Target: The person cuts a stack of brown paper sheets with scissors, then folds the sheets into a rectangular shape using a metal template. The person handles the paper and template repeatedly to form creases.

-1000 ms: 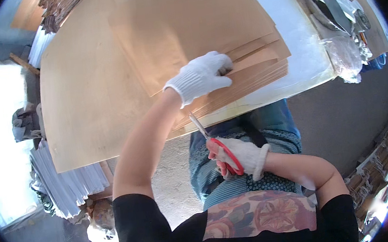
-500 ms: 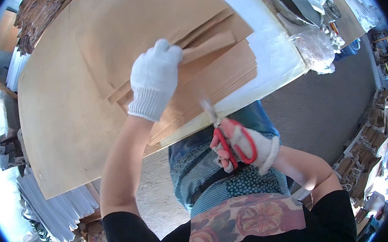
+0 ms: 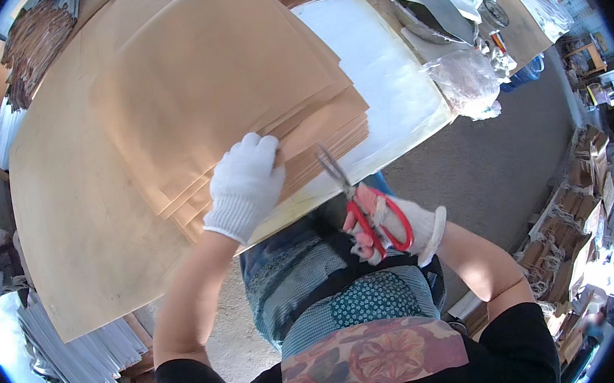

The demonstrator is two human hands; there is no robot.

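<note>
Paper (image 3: 206, 90) sat under my left hand (image 3: 245, 183), its grip unclear; my right hand (image 3: 419, 224) held scissors (image 3: 350, 190). I was likely tidying paper, and next needed care.

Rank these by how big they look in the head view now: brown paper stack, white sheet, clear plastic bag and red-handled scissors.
1. Brown paper stack
2. White sheet, visible part
3. Unsure, so not ranked: clear plastic bag and red-handled scissors; the scissors look longer, the bag broader.
</note>
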